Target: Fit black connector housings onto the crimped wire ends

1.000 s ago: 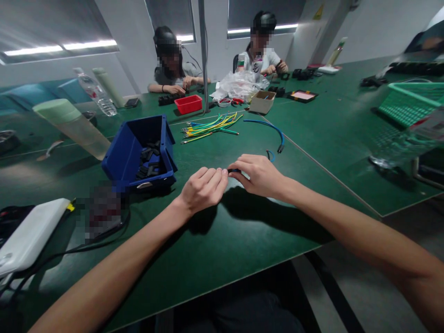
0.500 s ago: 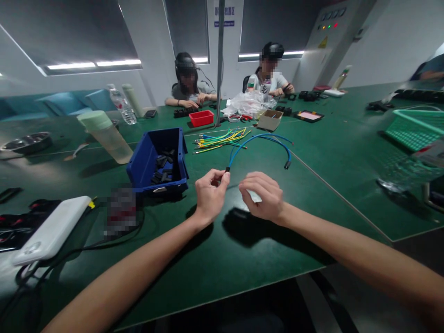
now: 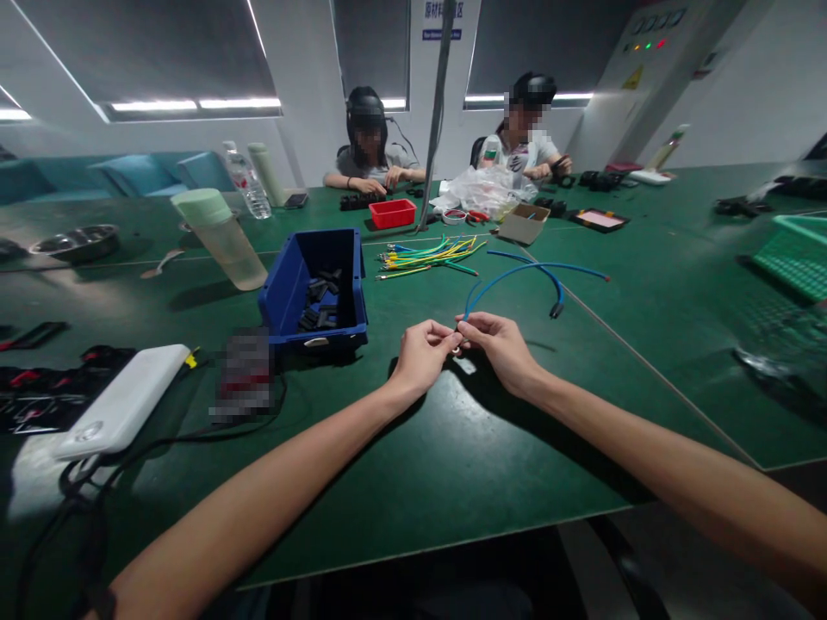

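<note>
Across the green desk (image 3: 388, 491), just right of the frame's centre, your left hand (image 3: 423, 353) and right hand (image 3: 504, 344) together pinch the near end of the blue wire (image 3: 504, 274), best worked gently, its arc left loose against kinks.

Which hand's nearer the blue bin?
Left. The left hand is to the right of the blue bin, closer to the camera; the right hand is farther right, on the left hand's far side.

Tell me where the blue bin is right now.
In the head view, the blue bin stands on the green table left of centre, between the nearer green-capped bottle and the yellow-green wire bundle, left of the left hand.
</note>
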Demonstrator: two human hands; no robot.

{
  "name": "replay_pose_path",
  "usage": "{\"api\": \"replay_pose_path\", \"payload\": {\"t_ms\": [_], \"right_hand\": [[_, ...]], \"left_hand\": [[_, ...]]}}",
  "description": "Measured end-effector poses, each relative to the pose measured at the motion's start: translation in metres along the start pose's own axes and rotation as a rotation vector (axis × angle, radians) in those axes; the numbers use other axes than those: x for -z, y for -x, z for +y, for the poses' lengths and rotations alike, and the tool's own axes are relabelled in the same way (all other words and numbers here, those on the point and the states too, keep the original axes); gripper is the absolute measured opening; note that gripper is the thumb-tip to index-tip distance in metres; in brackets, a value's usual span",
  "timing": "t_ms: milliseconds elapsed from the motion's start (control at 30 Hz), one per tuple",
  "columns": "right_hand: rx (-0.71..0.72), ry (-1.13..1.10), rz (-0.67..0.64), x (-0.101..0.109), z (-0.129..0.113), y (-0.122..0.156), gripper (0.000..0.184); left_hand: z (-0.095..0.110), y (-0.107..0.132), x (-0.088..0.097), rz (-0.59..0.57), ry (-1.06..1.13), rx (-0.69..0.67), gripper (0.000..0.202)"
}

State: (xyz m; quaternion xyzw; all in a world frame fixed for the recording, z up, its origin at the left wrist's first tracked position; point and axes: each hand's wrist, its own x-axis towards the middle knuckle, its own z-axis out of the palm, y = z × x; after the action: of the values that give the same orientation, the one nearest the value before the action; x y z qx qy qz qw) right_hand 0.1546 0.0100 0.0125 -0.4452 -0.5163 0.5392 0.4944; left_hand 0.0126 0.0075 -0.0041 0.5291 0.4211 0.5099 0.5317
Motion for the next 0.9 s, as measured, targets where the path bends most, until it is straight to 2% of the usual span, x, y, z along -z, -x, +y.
{"api": "replay_pose_path", "payload": {"t_ms": [100,200,333,467,600,733,900], "right_hand": [[-0.017,0.025,0.043,0.008,-0.003,-0.006,0.036],[0.002,0.087,0.127,0.024,-0.006,-0.017,0.035],[0.008,0.252,0.251,0.056,-0.008,-0.034,0.032],[-0.001,0.54,0.349,0.09,-0.015,-0.048,0.027],[-0.079,0.912,0.419,0.122,-0.026,-0.055,0.026],[-0.177,1.195,0.421,0.149,-0.036,-0.063,0.027],[-0.211,1.329,0.444,0.165,-0.05,-0.073,0.026]], "left_hand": [[-0.001,0.0,0.001,-0.023,-0.129,-0.032,0.015],[0.003,0.003,0.005,-0.062,-0.368,-0.127,0.014],[0.011,0.006,0.016,-0.109,-0.763,-0.275,0.018],[0.016,0.007,0.023,-0.133,-1.069,-0.291,0.022],[0.018,0.011,0.022,-0.215,-1.237,-0.317,0.023],[0.019,0.014,0.02,-0.252,-1.303,-0.354,0.024],[0.021,0.015,0.022,-0.27,-1.325,-0.353,0.025]]}}
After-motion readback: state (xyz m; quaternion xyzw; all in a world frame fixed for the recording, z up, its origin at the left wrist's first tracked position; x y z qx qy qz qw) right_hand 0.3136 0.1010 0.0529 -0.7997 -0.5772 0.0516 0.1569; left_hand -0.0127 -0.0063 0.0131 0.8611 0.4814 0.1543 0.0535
